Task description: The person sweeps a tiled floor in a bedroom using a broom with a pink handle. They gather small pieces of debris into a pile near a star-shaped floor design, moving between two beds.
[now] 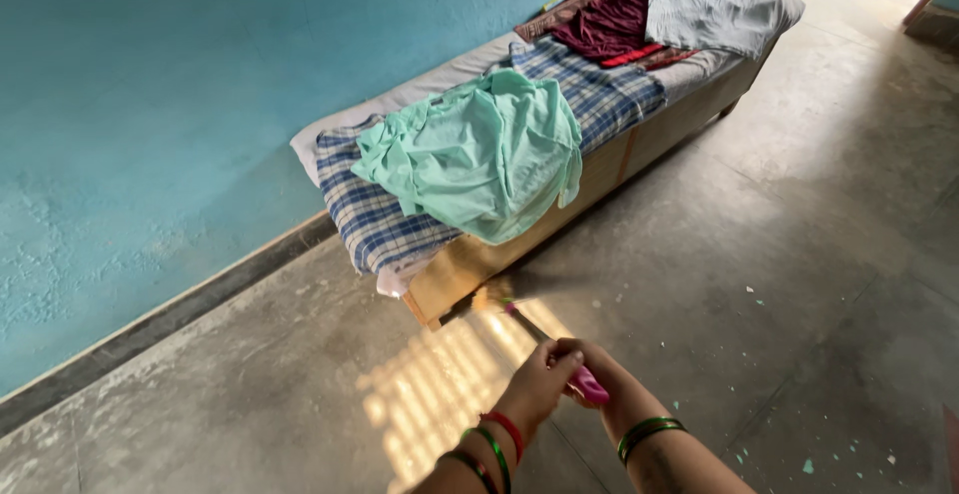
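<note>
red and green bangles point(499, 444) on wrists

Open floor point(759, 254); bed point(559, 194) ahead

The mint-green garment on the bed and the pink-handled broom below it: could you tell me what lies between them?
In the head view, between mint-green garment and pink-handled broom hangs the blue checked sheet over the wooden bed frame.
</note>
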